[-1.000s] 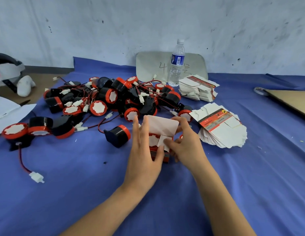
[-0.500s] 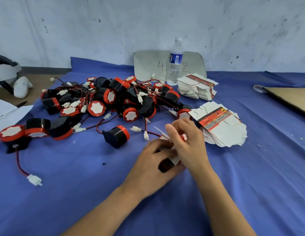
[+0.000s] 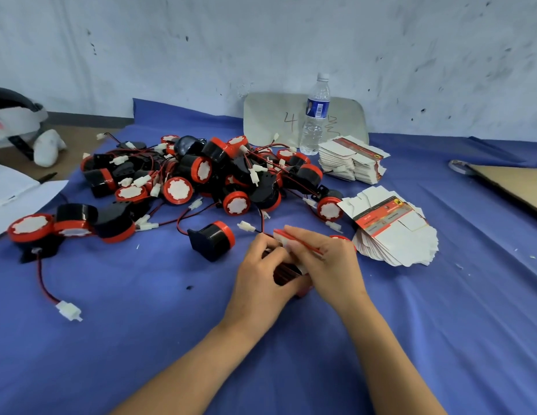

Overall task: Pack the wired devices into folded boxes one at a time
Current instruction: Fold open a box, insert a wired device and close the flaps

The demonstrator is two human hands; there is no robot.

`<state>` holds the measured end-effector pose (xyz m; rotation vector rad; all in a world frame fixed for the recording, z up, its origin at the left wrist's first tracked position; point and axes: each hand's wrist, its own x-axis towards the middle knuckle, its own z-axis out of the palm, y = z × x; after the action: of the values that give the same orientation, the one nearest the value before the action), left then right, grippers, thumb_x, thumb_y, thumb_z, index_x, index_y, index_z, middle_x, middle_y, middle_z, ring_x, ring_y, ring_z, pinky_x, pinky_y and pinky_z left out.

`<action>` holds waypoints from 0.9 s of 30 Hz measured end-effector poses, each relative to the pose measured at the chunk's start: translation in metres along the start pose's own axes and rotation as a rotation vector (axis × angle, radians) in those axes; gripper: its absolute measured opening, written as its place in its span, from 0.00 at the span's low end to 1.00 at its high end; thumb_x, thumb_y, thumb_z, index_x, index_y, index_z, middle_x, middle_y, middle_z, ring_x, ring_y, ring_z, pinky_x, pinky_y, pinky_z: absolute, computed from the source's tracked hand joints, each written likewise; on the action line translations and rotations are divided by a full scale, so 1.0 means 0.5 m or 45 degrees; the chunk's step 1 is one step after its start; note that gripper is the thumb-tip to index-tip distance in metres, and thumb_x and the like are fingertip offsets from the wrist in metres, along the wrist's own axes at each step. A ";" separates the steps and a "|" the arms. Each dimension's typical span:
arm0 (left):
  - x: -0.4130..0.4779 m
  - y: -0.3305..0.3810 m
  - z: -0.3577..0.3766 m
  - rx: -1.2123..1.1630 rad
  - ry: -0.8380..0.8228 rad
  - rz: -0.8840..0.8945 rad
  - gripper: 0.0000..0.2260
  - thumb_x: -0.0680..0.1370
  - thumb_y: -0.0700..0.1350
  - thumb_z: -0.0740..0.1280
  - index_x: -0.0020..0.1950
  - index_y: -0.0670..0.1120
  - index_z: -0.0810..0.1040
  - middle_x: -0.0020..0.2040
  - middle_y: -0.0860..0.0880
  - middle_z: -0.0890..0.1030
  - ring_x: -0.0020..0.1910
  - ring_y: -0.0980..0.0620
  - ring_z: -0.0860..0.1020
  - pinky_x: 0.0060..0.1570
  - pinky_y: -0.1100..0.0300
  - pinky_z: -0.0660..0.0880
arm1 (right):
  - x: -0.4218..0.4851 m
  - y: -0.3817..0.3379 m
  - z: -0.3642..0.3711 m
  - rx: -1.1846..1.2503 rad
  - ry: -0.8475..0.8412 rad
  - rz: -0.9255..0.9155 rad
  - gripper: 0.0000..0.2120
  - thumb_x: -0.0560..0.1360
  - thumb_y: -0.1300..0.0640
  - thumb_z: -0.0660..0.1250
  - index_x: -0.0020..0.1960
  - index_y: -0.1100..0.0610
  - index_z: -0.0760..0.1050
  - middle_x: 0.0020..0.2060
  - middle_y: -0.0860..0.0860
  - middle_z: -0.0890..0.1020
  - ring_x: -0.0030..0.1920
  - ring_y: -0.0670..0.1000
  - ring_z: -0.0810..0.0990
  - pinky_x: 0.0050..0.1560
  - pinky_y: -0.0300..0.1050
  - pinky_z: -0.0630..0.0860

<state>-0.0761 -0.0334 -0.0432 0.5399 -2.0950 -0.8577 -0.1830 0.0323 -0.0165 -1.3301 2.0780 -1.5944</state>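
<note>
- Fingers [image 3: 268, 245] of the left hand [image 3: 261, 280] curl round a small red-and-white folded cardboard box [image 3: 286, 272], gripping it on the blue cloth-covered table [image 3: 141, 324].
- Right hand [image 3: 330, 265] pinches the box's top flap, fingers bent over it.
- Small white plastic plug [image 3: 246, 226] lies just beyond the left fingertips.
- One black cylindrical wired device with a red rim [image 3: 215, 239] lies just left of the hands, in front of a tangled pile of black-and-red wired devices [image 3: 201, 175].
- Fanned stack of flat white-and-red box blanks [image 3: 393, 235] sits just right of the hands.

Black-and-red devices [image 3: 201, 172], blue cloth [image 3: 141, 339], white-and-red box blanks [image 3: 396, 232]
</note>
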 end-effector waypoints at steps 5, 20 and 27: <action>0.000 -0.003 0.005 -0.056 0.164 -0.108 0.19 0.61 0.38 0.80 0.38 0.48 0.71 0.44 0.56 0.69 0.42 0.63 0.71 0.41 0.75 0.66 | -0.002 0.002 0.010 -0.078 -0.094 -0.005 0.13 0.76 0.61 0.69 0.60 0.55 0.80 0.59 0.48 0.81 0.60 0.40 0.77 0.67 0.38 0.69; 0.002 -0.040 0.007 -0.090 -0.045 -0.248 0.50 0.68 0.38 0.77 0.70 0.69 0.45 0.73 0.51 0.68 0.64 0.63 0.68 0.50 0.84 0.62 | -0.002 0.011 0.015 -0.596 -0.481 -0.192 0.24 0.80 0.55 0.61 0.75 0.44 0.62 0.74 0.37 0.62 0.75 0.37 0.45 0.75 0.52 0.35; -0.001 -0.055 0.008 -0.034 -0.121 -0.198 0.46 0.72 0.34 0.72 0.77 0.58 0.48 0.74 0.54 0.63 0.66 0.68 0.62 0.56 0.84 0.59 | -0.005 0.004 0.019 -0.795 -0.638 -0.122 0.28 0.82 0.50 0.54 0.78 0.40 0.47 0.73 0.30 0.43 0.70 0.37 0.27 0.73 0.54 0.32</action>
<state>-0.0767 -0.0503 -0.0652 0.6662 -2.1448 -1.0164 -0.1767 0.0280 -0.0230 -1.7990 2.2586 -0.5250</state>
